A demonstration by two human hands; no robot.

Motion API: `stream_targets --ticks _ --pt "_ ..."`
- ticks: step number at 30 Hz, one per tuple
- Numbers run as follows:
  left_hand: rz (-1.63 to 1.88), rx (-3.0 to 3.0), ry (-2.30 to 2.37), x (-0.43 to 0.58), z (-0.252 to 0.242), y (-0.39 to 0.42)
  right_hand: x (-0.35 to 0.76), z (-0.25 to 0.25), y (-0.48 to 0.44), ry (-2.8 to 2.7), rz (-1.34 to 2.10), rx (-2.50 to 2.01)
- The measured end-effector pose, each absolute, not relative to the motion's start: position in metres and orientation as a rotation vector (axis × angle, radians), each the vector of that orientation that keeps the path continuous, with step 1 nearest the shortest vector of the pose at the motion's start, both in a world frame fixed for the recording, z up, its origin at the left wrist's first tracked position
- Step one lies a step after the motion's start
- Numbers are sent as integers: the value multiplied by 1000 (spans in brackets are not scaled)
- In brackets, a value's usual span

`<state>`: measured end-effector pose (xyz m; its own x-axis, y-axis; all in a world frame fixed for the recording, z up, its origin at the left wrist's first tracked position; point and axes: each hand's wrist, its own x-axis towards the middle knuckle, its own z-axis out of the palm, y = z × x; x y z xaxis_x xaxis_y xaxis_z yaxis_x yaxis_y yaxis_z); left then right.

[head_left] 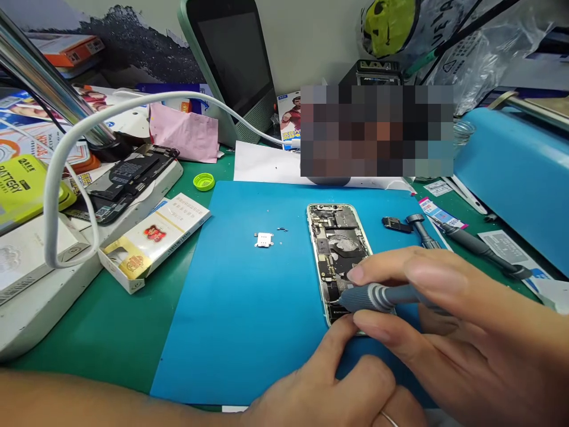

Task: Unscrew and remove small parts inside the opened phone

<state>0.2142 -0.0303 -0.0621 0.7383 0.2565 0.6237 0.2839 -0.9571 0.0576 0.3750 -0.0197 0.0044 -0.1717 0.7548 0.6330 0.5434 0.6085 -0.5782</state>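
An opened smartphone [341, 244], its inner boards and parts bare, lies on a blue mat [231, 308]. My right hand [462, 320] is closed around a grey screwdriver [371, 298]. The driver's tip meets the lower left part of the phone's inside. My left hand [347, 385] rests at the phone's bottom end, index finger against the lower edge and the other fingers curled. Its thumb is hidden. To the phone's left lie a small silver metal plate [264, 239] and a tiny dark part [281, 229].
Right of the phone are a small black component [396, 225] and another screwdriver [484, 249]. A cigarette-style box [155, 240], a second opened phone [128, 181] and a green cap [204, 181] sit at left. A white cable [133, 98] arches over them. A tablet-like screen [235, 53] stands behind.
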Motion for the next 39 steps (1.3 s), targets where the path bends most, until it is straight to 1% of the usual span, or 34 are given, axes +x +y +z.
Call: stream_targets --ticks 3,6,8,13,19,24,31,35,39 --pt "-965 -2969 -355 211 -60 -27 374 -1 -20 -1931 213 -1021" --pt "-945 -2989 -307 209 -59 -26 375 -8 -24 -1902 205 -1169" --pt "-964 -2999 -344 210 -59 -27 375 -9 -26 -1881 210 -1176" --pt "-969 -2982 -429 213 -59 -32 375 -2 -24 -1946 301 -984" --pt "-906 -3004 -351 210 -56 -26 372 0 -27 -1871 115 -1132" --pt "-901 -3046 -340 210 -57 -26 378 -2 -29 -2009 166 -1146" --pt "-950 -3095 -404 211 -53 -29 376 4 -27 -1972 52 -1187" --pt "-973 -3133 -410 211 -51 -31 375 6 -25 -2051 69 -1091" --pt "-928 -3186 -392 209 -49 -30 373 6 -26 -1957 84 -1139"
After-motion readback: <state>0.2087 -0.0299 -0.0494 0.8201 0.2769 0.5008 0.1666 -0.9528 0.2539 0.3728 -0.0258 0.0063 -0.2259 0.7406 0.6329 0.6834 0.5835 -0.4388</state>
